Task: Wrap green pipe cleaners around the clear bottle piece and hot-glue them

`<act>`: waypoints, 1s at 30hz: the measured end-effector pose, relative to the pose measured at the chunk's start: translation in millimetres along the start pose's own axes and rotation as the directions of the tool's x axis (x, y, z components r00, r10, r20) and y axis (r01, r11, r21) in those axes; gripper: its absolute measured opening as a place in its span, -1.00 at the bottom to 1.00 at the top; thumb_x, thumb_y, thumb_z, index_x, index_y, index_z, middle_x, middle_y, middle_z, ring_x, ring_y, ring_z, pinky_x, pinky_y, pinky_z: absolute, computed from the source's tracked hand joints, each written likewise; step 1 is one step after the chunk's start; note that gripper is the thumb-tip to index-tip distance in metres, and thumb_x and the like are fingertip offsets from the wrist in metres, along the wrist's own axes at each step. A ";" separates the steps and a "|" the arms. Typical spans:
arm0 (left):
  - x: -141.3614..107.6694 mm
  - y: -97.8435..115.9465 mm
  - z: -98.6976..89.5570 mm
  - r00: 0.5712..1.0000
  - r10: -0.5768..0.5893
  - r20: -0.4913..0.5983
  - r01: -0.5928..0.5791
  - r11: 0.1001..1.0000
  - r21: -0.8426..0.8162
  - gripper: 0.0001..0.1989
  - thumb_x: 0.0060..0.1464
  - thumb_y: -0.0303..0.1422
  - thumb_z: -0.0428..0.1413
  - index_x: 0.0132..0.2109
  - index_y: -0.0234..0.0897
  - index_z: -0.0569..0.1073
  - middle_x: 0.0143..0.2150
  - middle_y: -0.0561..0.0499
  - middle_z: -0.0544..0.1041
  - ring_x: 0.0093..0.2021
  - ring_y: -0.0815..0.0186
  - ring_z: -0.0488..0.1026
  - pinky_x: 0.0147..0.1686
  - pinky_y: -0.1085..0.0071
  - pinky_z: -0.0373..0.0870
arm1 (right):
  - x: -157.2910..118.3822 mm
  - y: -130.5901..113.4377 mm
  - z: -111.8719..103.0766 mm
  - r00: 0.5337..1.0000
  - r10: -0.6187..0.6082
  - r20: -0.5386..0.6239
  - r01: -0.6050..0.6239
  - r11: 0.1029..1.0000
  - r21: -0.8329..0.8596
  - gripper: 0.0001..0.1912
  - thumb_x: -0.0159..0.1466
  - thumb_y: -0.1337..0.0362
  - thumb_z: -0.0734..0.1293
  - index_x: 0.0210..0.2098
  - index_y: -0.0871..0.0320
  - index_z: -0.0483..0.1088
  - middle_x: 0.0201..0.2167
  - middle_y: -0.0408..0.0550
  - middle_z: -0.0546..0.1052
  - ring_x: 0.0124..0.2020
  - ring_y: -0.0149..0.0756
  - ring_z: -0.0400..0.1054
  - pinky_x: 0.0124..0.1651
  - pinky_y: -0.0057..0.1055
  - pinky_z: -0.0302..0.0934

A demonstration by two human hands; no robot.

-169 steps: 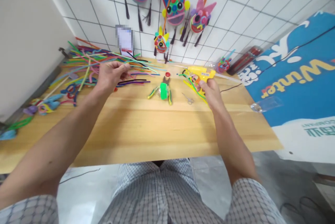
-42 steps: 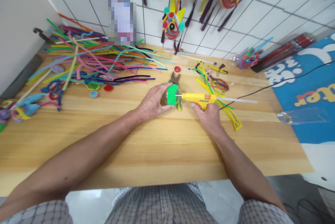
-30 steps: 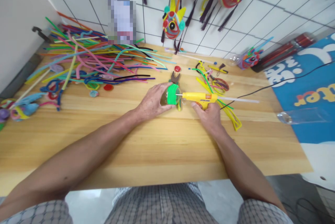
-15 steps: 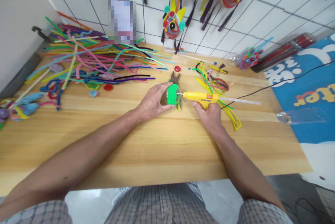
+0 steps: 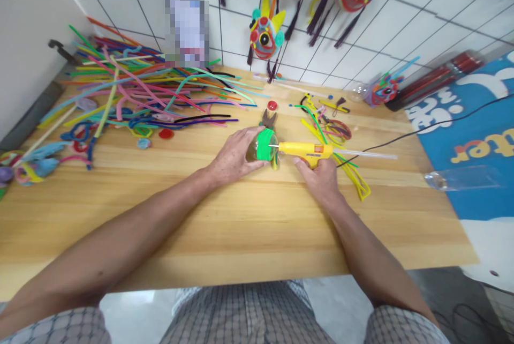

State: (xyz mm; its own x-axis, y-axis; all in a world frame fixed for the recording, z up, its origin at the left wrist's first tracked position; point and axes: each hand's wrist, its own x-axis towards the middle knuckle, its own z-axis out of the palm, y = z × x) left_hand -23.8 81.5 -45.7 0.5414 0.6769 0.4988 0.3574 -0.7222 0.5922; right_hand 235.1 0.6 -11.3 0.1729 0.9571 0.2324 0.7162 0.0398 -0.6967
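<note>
My left hand is closed round a rounded clear piece with a bright green band on it. In my right hand is a yellow glue gun, its metal nozzle pointing left and overlapping the green band; whether it touches is too small to tell. A clear glue stick sticks out of the gun's back. Just behind my left hand lie pliers with their jaws apart, the handles partly hidden.
Coloured pipe cleaners are heaped at the back left. Yellow strips lie right of the gun, beside its black cable. A red-black thermos and decorated masks are at the back.
The glue gun and my right hand have shifted slightly left, and the nozzle now overlaps the green band further. My left hand has hardly moved.
</note>
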 end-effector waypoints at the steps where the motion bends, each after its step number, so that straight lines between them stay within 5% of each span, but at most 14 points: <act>1: -0.1 -0.2 0.1 1.000 0.006 -0.002 -0.006 1.000 -0.003 -0.15 0.11 -0.22 0.40 0.44 -0.26 0.24 0.37 -0.29 0.45 0.37 -0.08 0.43 0.37 -0.04 0.37 | -0.2 -0.3 0.3 1.000 -0.001 0.004 0.001 1.000 0.003 -0.61 0.24 -0.03 0.37 -0.55 0.08 0.34 -0.60 -0.18 0.39 -0.53 -0.31 0.25 -0.39 -0.37 0.11; 30: 0.7 1.9 -1.1 1.000 -0.021 0.010 0.021 1.000 -0.009 -0.17 0.12 -0.20 0.39 0.43 -0.22 0.24 0.35 -0.28 0.47 0.36 -0.07 0.44 0.36 -0.07 0.36 | 1.0 2.2 1.7 0.998 0.055 -0.015 -0.054 0.998 0.023 -0.60 0.22 -0.05 0.37 -0.55 0.09 0.35 -0.63 -0.21 0.35 -0.55 -0.32 0.24 -0.42 -0.37 0.08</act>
State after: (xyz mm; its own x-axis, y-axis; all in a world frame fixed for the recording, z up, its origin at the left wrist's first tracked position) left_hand -23.6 80.7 -43.6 0.5416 0.6901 0.4800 0.3615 -0.7067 0.6081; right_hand 235.7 2.1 -13.7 0.2222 0.9533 0.2043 0.6903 -0.0058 -0.7235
